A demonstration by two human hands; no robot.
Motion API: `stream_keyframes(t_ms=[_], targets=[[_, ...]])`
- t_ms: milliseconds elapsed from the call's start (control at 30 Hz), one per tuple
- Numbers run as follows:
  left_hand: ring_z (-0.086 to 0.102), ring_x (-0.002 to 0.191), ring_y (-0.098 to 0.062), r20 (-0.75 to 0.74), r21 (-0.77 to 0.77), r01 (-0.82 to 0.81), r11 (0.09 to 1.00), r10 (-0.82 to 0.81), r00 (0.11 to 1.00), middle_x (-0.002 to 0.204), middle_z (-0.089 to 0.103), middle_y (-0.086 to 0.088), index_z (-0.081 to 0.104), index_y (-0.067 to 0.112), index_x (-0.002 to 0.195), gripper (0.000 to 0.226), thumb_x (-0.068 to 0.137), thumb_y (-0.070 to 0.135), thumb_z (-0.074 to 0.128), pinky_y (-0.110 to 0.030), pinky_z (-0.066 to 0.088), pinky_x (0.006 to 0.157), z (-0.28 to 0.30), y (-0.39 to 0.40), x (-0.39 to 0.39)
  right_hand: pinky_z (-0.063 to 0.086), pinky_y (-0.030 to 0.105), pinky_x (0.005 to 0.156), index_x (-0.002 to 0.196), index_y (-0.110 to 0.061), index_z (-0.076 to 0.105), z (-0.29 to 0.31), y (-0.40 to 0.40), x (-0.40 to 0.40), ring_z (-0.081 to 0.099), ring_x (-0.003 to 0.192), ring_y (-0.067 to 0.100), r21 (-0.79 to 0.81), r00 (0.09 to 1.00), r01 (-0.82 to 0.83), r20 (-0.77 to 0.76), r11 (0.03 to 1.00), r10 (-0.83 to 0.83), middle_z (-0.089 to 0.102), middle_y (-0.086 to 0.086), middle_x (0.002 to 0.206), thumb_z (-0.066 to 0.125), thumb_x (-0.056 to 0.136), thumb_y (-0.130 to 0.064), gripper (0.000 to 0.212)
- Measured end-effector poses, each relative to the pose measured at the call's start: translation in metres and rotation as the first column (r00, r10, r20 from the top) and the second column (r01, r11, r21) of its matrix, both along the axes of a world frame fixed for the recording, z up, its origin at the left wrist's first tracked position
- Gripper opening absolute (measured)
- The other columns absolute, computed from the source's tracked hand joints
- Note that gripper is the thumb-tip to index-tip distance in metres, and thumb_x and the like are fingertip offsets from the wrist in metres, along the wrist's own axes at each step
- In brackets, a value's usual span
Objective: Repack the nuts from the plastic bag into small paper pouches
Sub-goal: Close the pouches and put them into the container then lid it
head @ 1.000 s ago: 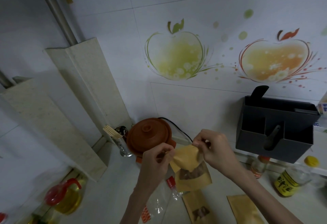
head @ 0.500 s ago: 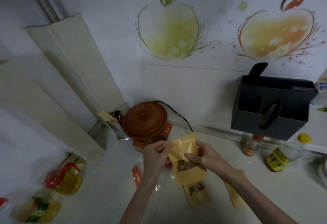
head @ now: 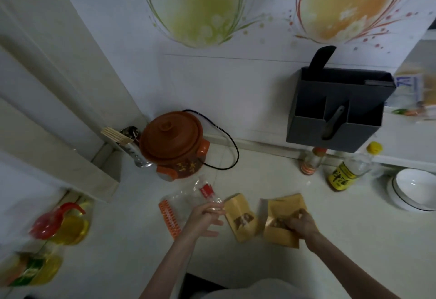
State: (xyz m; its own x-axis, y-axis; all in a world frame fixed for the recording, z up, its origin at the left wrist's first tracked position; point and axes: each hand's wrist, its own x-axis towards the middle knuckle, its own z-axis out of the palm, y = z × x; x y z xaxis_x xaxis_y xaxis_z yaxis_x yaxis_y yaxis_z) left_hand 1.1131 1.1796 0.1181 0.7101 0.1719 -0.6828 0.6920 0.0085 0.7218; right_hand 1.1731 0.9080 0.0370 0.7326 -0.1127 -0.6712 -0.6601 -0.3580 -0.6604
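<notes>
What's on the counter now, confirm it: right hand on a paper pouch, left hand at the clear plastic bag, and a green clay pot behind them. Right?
One detail is wrong: the clay pot is reddish-brown, not green, as the head view shows. The rest holds: the right hand is on a paper pouch lying on the counter, and the left hand is at the clear plastic bag.

1. A single wide-angle camera, worn on the person's head, looks forward and steeply down at a pale surface (head: 271, 272).
2. It sits close above: both forearms enter from the bottom edge, with the left hand (head: 204, 219) and right hand (head: 302, 223) low in the middle.
3. The tiled wall (head: 259, 91) fills the upper half, its lines bowed by the lens.
4. There is no second view.
</notes>
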Motion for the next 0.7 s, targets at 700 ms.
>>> stream_keyframes(t_ms=[700], targets=[[0.068, 0.096, -0.024, -0.040, 0.025, 0.002, 1.000, -0.001, 0.999, 0.106, 0.072, -0.001, 0.068, 0.016, 0.105, 0.025, 0.095, 0.002, 0.050, -0.038, 0.061, 0.070, -0.010, 0.005, -0.001, 0.047, 0.023, 0.086, 0.104, -0.012, 0.067, -0.023, 0.031, 0.018, 0.061, 0.105, 0.021, -0.392, 0.629, -0.700, 0.056, 0.597, 0.775, 0.066, 0.004, 0.108, 0.057, 0.082, -0.009, 0.024]])
